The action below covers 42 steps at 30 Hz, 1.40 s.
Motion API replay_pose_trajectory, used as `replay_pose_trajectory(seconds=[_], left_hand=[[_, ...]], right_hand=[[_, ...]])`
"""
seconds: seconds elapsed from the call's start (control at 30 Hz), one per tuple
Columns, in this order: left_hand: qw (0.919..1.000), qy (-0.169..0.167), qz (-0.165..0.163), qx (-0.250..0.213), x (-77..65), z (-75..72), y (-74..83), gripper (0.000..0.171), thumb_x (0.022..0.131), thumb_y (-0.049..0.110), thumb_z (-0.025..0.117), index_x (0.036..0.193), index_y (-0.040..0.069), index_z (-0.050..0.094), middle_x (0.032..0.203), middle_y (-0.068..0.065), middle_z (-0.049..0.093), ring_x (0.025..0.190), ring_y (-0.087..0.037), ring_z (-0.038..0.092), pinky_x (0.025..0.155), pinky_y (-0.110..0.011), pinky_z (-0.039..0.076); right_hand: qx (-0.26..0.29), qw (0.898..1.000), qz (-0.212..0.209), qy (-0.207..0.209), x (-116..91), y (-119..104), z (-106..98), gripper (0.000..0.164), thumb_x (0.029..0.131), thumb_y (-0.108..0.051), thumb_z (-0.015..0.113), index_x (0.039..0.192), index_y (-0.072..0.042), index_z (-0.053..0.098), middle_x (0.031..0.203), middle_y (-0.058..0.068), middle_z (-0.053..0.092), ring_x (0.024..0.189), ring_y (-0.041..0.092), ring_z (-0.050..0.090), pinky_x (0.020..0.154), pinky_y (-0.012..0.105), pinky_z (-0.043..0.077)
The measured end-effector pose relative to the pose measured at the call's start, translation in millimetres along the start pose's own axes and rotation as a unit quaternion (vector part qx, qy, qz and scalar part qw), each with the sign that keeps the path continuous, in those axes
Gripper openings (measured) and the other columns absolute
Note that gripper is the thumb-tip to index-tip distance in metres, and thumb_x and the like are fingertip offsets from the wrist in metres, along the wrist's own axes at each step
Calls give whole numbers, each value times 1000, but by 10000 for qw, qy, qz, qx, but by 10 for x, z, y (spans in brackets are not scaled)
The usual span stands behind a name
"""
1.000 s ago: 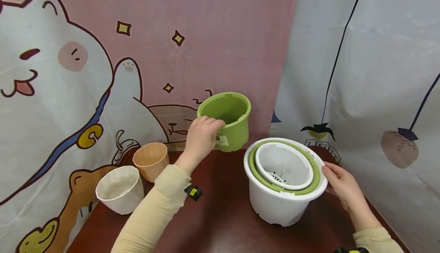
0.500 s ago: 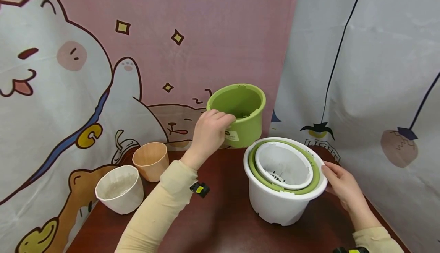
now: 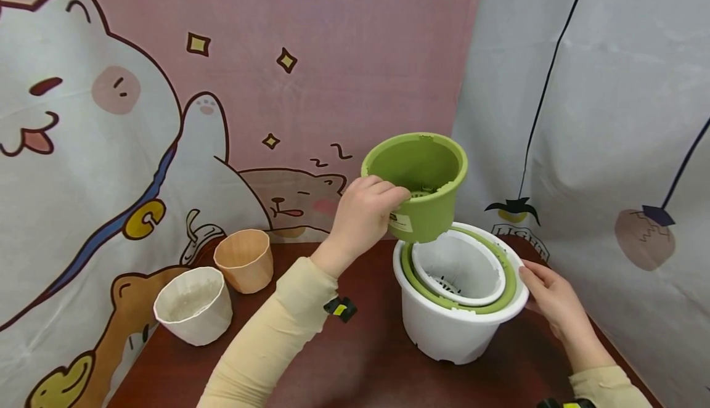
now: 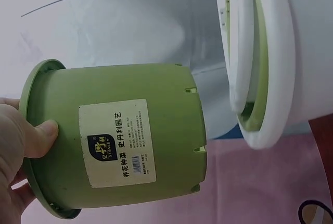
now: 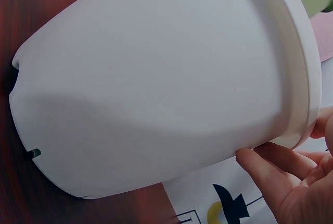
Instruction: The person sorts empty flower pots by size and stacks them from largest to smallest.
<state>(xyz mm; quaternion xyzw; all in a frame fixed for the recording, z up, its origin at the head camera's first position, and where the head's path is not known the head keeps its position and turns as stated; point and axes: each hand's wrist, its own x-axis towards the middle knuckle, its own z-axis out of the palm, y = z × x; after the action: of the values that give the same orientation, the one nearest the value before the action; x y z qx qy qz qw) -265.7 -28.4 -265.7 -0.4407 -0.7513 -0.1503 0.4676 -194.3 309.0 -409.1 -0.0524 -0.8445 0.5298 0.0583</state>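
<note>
On the far left of the counter (image 3: pixel 366 352) stand a white angular pot (image 3: pixel 194 306) and, just beyond it, an orange pot (image 3: pixel 244 261); I touch neither. Right of them my left hand (image 3: pixel 363 217) is raised above the counter, its grip clamped on the rim of a green pot (image 3: pixel 427 212). My thumb (image 4: pixel 48 128) presses the outer wall just below that rim, beside the paper label (image 4: pixel 118 143).

The relation that matters most, I judge, is this: the green pot lies to the right of my left grip, mouth up, its axis leaning a little so the base points down and right toward the nested pots. The base is above and left of their rims, apart from them, not over the middle. How far in depth they are offset I cannot tell.

The nest stands on the right of the counter: a big white pot (image 3: pixel 449 334) outside, a second green pot (image 3: pixel 510 278) within it, and a small white pot (image 3: pixel 468 260) innermost. My right hand (image 3: pixel 560 306) pinches the big white pot's right rim, fingertips underneath against its wall. It is across the nest from the raised green pot, which my left hand carries. My left forearm slants up, far and right; my right comes in lower from the near right.
</note>
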Motion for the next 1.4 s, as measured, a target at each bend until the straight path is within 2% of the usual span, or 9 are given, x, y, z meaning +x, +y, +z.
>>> replay_pose_trajectory(seconds=[0.2, 0.5, 0.73, 0.9, 1.03, 1.4], left_hand=[[9996, -104, 275, 37, 41, 78, 107, 36, 79, -9, 52, 94, 19, 70, 86, 8, 67, 82, -12, 56, 74, -27, 44], [9985, -170, 524, -61, 108, 138, 282, 32, 81, -6, 56, 91, 22, 71, 83, 10, 66, 81, -11, 56, 74, -25, 43], [9960, -300, 809, -214, 88, 197, 416, 28, 82, -2, 60, 90, 23, 70, 82, 10, 66, 81, -11, 56, 76, -24, 43], [9935, -427, 1042, -143, 69, 242, 502, 24, 85, 3, 60, 91, 24, 70, 83, 11, 66, 81, -10, 55, 79, -23, 42], [9915, -585, 1165, -3, 50, 272, 532, 25, 86, 4, 59, 92, 26, 71, 84, 13, 66, 83, -10, 54, 81, -22, 41], [9864, -746, 1460, 86, -12, 359, 560, 21, 89, 11, 57, 91, 28, 69, 83, 16, 63, 82, -8, 54, 82, -23, 40]], right_hand=[[59, 9999, -81, -8, 8, 12, 10, 66, 97, -41, 38, 139, 10, 28, 128, 35, 40, 78, 4, 60, 66, 34, 54], [41, 9999, -97, 11, 9, 3, 12, 65, 97, -40, 38, 138, 10, 29, 128, 34, 40, 78, 5, 60, 66, 33, 54], [61, 9998, -169, -7, 14, 12, 10, 62, 98, -37, 37, 137, 11, 29, 127, 35, 40, 78, 2, 59, 65, 32, 54], [63, 9992, -392, 34, 17, 32, 10, 58, 99, -32, 38, 136, 13, 32, 120, 31, 46, 76, 1, 59, 63, 30, 54], [74, 9989, -466, 54, 24, 38, 12, 57, 99, -31, 38, 135, 13, 32, 117, 26, 49, 76, 1, 59, 63, 29, 54], [-55, 9990, -436, 46, 13, 36, 18, 59, 99, -33, 37, 135, 14, 31, 121, 33, 44, 76, -1, 58, 63, 28, 53]])
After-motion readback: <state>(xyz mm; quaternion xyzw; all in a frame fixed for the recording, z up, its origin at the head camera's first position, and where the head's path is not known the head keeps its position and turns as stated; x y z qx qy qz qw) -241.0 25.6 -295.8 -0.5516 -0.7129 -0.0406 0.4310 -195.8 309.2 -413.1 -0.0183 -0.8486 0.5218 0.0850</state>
